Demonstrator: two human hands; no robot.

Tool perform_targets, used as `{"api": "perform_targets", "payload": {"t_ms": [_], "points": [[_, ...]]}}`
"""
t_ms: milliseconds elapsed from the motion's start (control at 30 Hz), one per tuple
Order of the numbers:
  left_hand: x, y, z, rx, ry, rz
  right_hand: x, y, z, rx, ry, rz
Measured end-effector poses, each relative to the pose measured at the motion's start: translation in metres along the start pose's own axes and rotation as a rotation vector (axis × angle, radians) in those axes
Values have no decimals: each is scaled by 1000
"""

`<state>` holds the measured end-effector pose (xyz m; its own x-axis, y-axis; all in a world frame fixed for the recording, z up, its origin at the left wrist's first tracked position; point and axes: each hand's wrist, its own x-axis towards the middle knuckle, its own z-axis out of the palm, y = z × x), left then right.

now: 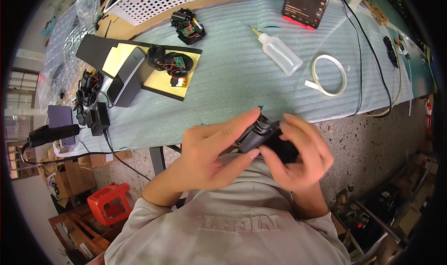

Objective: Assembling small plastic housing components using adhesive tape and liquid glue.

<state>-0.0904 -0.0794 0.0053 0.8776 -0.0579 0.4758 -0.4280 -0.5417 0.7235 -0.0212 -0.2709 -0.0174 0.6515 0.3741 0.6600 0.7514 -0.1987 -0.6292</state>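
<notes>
Just off the near edge of the table, in front of my body, I hold a small black plastic housing [255, 135]. It is tilted, with an open, uneven upper end; what is inside is too small to make out. My left hand [209, 151] grips it from the left between thumb and fingers. On the other side, my right hand [302, 155] curls round its right end, thumb low and fingertips at the upper edge. Part of the housing is hidden by my fingers. Two similar black units with green circuit boards, one [188, 26] behind the other [172, 62], lie farther back.
A dropper bottle [281, 54], a coiled pale strap [342, 78] and a phone [305, 6] lie on the mat. At left are a grey-black box [125, 76], a black electric screwdriver [53, 134] and cables. A white basket [153, 4] stands behind; a red stool [109, 203] is below.
</notes>
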Motion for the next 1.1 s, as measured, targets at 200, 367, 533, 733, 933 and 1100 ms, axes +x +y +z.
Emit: {"api": "perform_targets", "payload": {"t_ms": [200, 367, 533, 733, 933, 1100], "points": [[2, 17, -15, -56, -176, -125, 5, 6, -3, 0, -17, -371], [-5, -10, -15, -481, -193, -88, 0, 10, -4, 179, 25, -343], [-18, -30, 2, -919, -181, -192, -5, 5, -2, 194, -30, -211], [-21, -35, 8, -1298, -160, -281, -2, -2, -2, 178, -80, -167], [-25, -22, 9, -1366, -68, -366, -7, 1, -5, 165, -68, -163], [-24, -12, 8, -1288, -14, -419, -6, 4, -3, 218, -61, -197]]}}
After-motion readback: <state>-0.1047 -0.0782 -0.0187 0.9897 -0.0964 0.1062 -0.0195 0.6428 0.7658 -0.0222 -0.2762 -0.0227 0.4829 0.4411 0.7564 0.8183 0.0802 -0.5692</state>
